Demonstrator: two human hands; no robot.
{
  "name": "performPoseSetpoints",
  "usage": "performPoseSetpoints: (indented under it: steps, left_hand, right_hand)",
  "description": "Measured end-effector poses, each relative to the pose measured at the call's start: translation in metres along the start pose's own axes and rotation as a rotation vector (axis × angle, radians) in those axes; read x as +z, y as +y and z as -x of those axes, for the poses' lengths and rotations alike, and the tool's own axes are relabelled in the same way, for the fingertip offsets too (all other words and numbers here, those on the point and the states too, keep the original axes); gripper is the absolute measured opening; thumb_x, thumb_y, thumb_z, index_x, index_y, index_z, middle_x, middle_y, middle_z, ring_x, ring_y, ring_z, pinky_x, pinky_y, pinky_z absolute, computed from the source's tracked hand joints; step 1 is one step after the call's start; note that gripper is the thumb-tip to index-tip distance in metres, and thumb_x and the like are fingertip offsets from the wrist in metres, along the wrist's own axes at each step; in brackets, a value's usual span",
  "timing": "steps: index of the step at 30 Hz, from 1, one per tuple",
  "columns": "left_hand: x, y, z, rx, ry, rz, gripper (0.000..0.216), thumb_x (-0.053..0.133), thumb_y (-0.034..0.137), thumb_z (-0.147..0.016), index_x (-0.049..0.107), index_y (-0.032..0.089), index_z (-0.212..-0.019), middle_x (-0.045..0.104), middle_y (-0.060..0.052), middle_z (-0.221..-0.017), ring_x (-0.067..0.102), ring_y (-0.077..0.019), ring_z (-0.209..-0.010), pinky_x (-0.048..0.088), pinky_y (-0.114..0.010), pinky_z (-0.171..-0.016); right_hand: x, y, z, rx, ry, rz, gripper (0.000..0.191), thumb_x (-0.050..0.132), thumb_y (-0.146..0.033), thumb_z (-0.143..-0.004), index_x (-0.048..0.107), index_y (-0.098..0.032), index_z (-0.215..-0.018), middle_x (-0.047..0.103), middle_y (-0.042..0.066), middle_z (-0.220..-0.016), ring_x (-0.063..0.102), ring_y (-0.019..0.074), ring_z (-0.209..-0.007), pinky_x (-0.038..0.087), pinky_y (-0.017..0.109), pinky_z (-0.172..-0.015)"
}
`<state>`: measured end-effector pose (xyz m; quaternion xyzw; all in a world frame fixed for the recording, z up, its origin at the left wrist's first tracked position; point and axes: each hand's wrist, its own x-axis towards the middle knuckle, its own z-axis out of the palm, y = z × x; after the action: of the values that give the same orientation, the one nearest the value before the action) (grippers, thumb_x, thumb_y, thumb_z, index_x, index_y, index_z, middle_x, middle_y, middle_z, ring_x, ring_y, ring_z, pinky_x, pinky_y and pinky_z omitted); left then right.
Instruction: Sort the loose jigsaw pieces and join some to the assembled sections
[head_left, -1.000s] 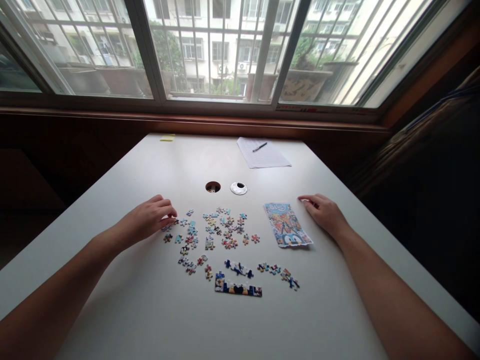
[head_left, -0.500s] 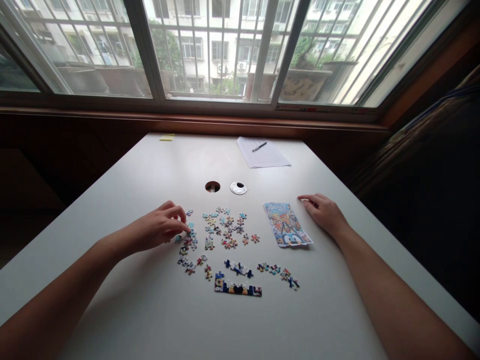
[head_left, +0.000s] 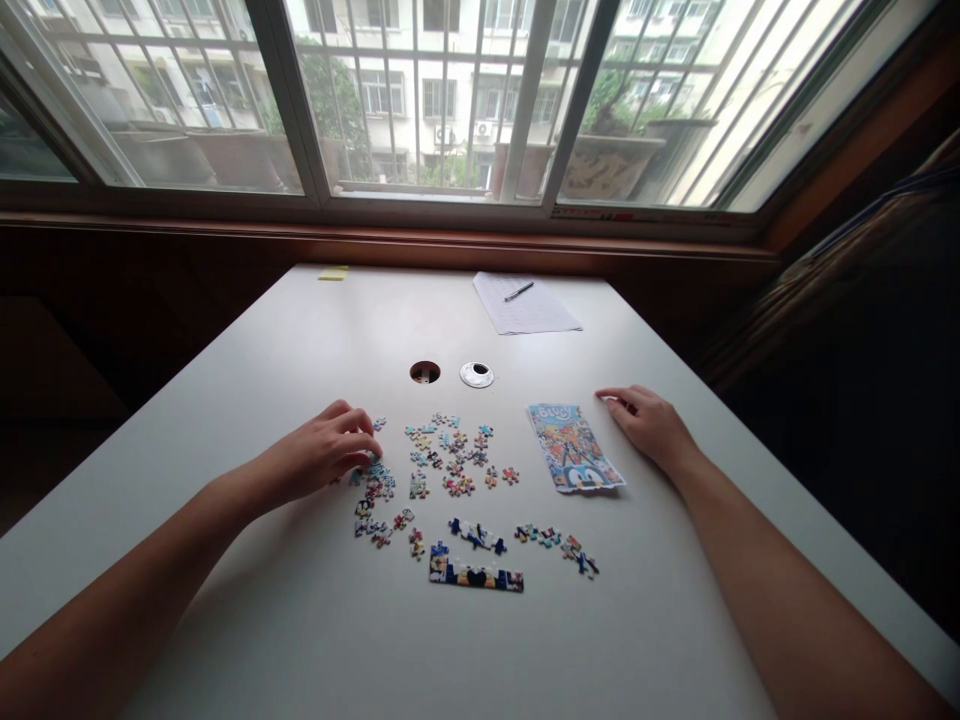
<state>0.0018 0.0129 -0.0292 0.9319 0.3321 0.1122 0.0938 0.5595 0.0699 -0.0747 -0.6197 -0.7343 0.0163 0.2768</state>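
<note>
Fingers [head_left: 361, 442] of the left hand [head_left: 322, 446] are curled over loose puzzle pieces [head_left: 381, 484], any grip being impossible to tell, nothing is held by the relaxed right hand [head_left: 651, 425], and, nearer and rightward of those fingers, a strip [head_left: 480, 580] is joined, many pieces being left unassembled.

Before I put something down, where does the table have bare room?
Free: between the paper and the picture; nearer than the joined strip, between the arms. Crowded: just right of the left hand, with loose pieces.
</note>
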Motion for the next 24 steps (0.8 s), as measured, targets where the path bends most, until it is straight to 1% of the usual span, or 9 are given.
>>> performPoseSetpoints:
  steps: [6, 10, 16, 24]
  left_hand:
    - [0.001, 0.000, -0.001, -0.039, 0.048, -0.015, 0.017, 0.058, 0.034, -0.100, 0.072, 0.026, -0.105, 0.066, -0.008, -0.109, 0.052, -0.0244, -0.102, 0.047, -0.036, -0.084]
    - [0.004, -0.001, -0.001, -0.067, 0.083, -0.032, 0.017, 0.060, 0.036, -0.099, 0.071, 0.025, -0.106, 0.065, -0.008, -0.109, 0.051, -0.0248, -0.102, 0.046, -0.037, -0.085]
    - [0.009, -0.001, -0.001, -0.065, 0.105, -0.040, 0.016, 0.061, 0.032, -0.098, 0.069, 0.024, -0.109, 0.063, -0.008, -0.111, 0.050, -0.0249, -0.103, 0.046, -0.037, -0.087]
    - [0.010, 0.006, -0.005, -0.033, 0.105, -0.038, 0.014, 0.059, 0.025, -0.099, 0.067, 0.023, -0.110, 0.064, -0.008, -0.112, 0.052, -0.0247, -0.105, 0.047, -0.037, -0.087]
  right_hand:
    - [0.001, 0.001, 0.000, -0.005, 0.003, 0.007, 0.031, 0.052, -0.035, -0.093, 0.077, -0.025, -0.109, 0.067, 0.005, -0.089, 0.061, 0.0204, -0.074, 0.049, 0.034, -0.073]
    - [0.001, 0.000, 0.000, -0.006, 0.008, -0.001, 0.031, 0.053, -0.035, -0.093, 0.077, -0.025, -0.109, 0.067, 0.005, -0.089, 0.061, 0.0203, -0.073, 0.049, 0.035, -0.074]
    - [0.000, -0.001, 0.001, -0.003, 0.007, -0.006, 0.031, 0.053, -0.034, -0.093, 0.077, -0.025, -0.110, 0.067, 0.005, -0.089, 0.060, 0.0202, -0.072, 0.049, 0.035, -0.073]
    - [0.000, 0.000, 0.000, 0.004, 0.001, 0.003, 0.031, 0.053, -0.034, -0.093, 0.077, -0.025, -0.110, 0.067, 0.005, -0.090, 0.062, 0.0207, -0.075, 0.049, 0.035, -0.075]
